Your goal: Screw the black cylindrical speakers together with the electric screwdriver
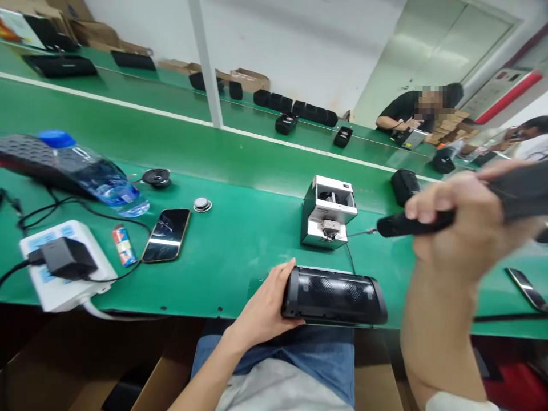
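My left hand (pixel 269 297) grips the left end of a black box-shaped speaker (pixel 338 294) with a perforated front, lying at the table's near edge. My right hand (pixel 458 211), raised on the right and slightly blurred, is wrapped round a black electric screwdriver (pixel 398 224). Its thin bit points left, close to the front of a small white-and-dark screw feeder (pixel 329 211). Whether the bit carries a screw is too small to tell. Behind the speaker, a cable runs down from the feeder.
Left on the green table (pixel 240 245) are a phone (pixel 166 235), a battery pack (pixel 124 245), a white power strip (pixel 64 268) with an adapter, a tilted water bottle (pixel 98 177) and a round speaker driver (pixel 156 178). Black speaker housings line the far side; two people work at the far right.
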{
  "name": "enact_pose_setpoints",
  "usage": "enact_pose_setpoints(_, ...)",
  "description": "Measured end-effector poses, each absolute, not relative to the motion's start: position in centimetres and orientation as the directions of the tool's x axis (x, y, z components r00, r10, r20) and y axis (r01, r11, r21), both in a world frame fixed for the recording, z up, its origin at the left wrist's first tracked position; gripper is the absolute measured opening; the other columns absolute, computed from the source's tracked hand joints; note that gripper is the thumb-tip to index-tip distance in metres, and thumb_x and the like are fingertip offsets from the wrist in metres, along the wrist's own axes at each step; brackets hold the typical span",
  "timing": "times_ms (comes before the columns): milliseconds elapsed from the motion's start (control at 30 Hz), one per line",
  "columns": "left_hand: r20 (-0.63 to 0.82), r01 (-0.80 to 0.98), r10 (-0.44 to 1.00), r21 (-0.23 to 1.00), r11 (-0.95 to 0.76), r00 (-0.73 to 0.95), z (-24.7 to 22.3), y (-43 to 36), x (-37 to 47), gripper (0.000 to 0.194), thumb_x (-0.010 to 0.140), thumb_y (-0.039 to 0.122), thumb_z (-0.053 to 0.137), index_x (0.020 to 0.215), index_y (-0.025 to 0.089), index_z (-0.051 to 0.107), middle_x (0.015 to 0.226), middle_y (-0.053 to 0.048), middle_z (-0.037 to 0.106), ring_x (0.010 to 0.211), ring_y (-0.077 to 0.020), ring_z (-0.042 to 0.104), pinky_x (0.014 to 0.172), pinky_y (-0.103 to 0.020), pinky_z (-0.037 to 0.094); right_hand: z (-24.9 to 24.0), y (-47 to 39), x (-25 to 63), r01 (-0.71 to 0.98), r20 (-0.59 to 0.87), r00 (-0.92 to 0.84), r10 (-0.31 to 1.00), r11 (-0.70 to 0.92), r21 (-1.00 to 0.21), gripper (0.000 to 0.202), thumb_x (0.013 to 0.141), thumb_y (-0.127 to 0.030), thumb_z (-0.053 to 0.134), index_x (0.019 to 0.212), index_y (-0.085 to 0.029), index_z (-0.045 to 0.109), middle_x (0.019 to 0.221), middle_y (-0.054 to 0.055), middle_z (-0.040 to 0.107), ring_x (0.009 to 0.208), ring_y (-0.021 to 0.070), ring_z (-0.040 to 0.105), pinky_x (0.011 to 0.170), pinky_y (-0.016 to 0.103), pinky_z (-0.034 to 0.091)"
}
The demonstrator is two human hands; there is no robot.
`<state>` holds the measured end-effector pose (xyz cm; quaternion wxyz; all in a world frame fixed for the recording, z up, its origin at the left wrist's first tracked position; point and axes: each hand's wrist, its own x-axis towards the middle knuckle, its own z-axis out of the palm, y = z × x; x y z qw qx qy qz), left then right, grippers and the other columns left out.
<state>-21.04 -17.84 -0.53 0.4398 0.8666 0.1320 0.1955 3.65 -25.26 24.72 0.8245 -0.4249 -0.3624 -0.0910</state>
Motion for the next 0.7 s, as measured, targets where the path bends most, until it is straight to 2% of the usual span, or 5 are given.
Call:
enact_pose_setpoints(100, 0.214, 0.071, 0.413, 0.815, -0.575, 0.885, -0.6, -17.8, -21.1, 0.158, 0.076, 0.006, 0.105, 0.183, 0.047, -0.004, 0.181, -0.021, 0.041, 0.169, -0.0500, 0.049, 0.134, -0.075, 0.051, 23.5, -21.9, 4.7, 0.514, 0.745, 0.636, 0.202, 0.609, -0.604, 0.018, 0.075, -0.015, 0.076, 0.086, -0.027, 0.069, 0.053, -0.010, 0.054, 0.039, 0.0140, 0.048, 0.039, 0.028, 0.041)
enact_pose_setpoints(267, 0.218, 0.068, 0.411, 0.814, -0.578, 0.885, -0.6, -17.8, -21.1, 0.157, 0.076, 0.007, 0.105, 0.184, 0.048, -0.002, 0.182, -0.020, 0.041, 0.169, -0.0489, 0.049, 0.134, -0.075, 0.051, 21.3, -20.4, 5.1, 0.535, 0.721, 0.640, 0.267, 0.518, -0.667, 0.017, 0.082, -0.021, 0.080, 0.094, -0.026, 0.068, 0.058, -0.010, 0.057, 0.039, 0.0150, 0.052, 0.042, 0.030, 0.047)
enact_pose_setpoints(467, 0.236, 0.051, 0.422, 0.823, -0.566, 0.876, -0.7, -17.8, -21.0, 0.154, 0.076, 0.008, 0.105, 0.185, 0.046, 0.003, 0.180, -0.017, 0.045, 0.166, -0.0458, 0.053, 0.134, -0.069, 0.053, 21.0, -20.3, 5.2, 0.506, 0.678, 0.676, 0.290, 0.486, -0.712, 0.018, 0.080, -0.025, 0.078, 0.092, -0.025, 0.065, 0.055, -0.010, 0.054, 0.038, 0.0141, 0.047, 0.041, 0.028, 0.041)
enact_pose_setpoints(600, 0.249, 0.040, 0.407, 0.813, -0.581, 0.879, -0.7, -17.6, -20.9, 0.155, 0.077, 0.009, 0.105, 0.185, 0.046, -0.001, 0.181, -0.019, 0.041, 0.168, -0.0473, 0.049, 0.135, -0.072, 0.051, 21.8, -21.6, 4.3, 0.466, 0.665, 0.664, 0.341, 0.508, -0.725, 0.019, 0.080, -0.022, 0.081, 0.091, -0.026, 0.067, 0.055, -0.010, 0.051, 0.039, 0.0144, 0.045, 0.040, 0.029, 0.039)
enact_pose_setpoints(700, 0.256, 0.030, 0.392, 0.805, -0.592, 0.884, -0.6, -17.5, -21.0, 0.153, 0.080, 0.012, 0.104, 0.185, 0.045, -0.003, 0.182, -0.020, 0.039, 0.170, -0.0480, 0.046, 0.135, -0.074, 0.049, 23.5, -24.9, 3.2, 0.469, 0.665, 0.676, 0.317, 0.511, -0.720, 0.020, 0.077, -0.021, 0.080, 0.091, -0.028, 0.068, 0.056, -0.011, 0.048, 0.039, 0.0134, 0.041, 0.038, 0.029, 0.036)
